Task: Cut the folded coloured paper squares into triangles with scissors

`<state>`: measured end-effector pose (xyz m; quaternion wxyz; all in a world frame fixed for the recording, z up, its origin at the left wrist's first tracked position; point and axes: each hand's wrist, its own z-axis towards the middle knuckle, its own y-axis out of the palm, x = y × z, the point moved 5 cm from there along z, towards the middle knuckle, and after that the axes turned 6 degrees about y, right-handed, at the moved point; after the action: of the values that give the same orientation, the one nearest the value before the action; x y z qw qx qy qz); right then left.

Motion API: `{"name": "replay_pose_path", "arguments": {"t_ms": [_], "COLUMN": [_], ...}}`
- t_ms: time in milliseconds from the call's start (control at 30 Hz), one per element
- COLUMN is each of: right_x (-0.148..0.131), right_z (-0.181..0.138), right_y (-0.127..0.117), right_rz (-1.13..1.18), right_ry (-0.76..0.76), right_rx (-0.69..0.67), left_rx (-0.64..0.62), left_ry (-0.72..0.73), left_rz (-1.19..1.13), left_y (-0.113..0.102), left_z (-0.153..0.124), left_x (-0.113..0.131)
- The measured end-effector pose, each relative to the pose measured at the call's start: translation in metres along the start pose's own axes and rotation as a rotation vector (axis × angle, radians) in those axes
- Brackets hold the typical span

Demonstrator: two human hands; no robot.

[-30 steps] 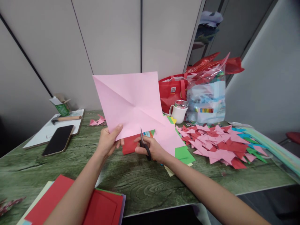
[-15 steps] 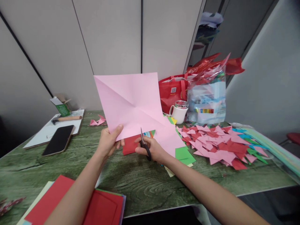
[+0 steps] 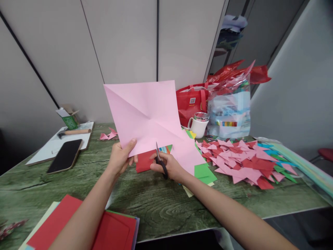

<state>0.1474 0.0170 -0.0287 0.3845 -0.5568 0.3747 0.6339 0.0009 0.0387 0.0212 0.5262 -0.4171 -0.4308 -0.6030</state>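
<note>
A square pink sheet of paper [image 3: 145,111] with a diagonal crease stands upright in front of me. My left hand [image 3: 121,156] is closed on its lower left corner, thumb on the near face. In my right hand [image 3: 166,166] are black-handled scissors [image 3: 164,169], their blades pointing up at the sheet's bottom edge. The fingers partly hide the handles, and I cannot tell how far the blades are into the paper. Behind the right hand lie a red sheet [image 3: 144,161], more pink paper [image 3: 187,156] and green paper [image 3: 204,173].
On the right spreads a heap of pink and red cut paper pieces [image 3: 241,158]. A white mug [image 3: 199,126], a red bag [image 3: 191,104] and a clear plastic bag [image 3: 229,111] stand behind. At left lie a phone [image 3: 65,156], a hammer [image 3: 75,131] and red paper [image 3: 114,229].
</note>
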Motion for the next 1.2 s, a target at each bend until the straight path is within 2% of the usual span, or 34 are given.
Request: {"name": "replay_pose_path", "arguments": {"t_ms": [1200], "right_x": [0.0072], "right_z": [0.0008], "right_y": [-0.0027], "right_rz": [0.002], "right_ry": [0.043], "right_rx": [0.077], "left_rx": [0.016], "left_ry": [0.002], "left_rz": [0.027], "left_y": [0.0006], "left_z": [-0.001], "left_x": [0.0027]}}
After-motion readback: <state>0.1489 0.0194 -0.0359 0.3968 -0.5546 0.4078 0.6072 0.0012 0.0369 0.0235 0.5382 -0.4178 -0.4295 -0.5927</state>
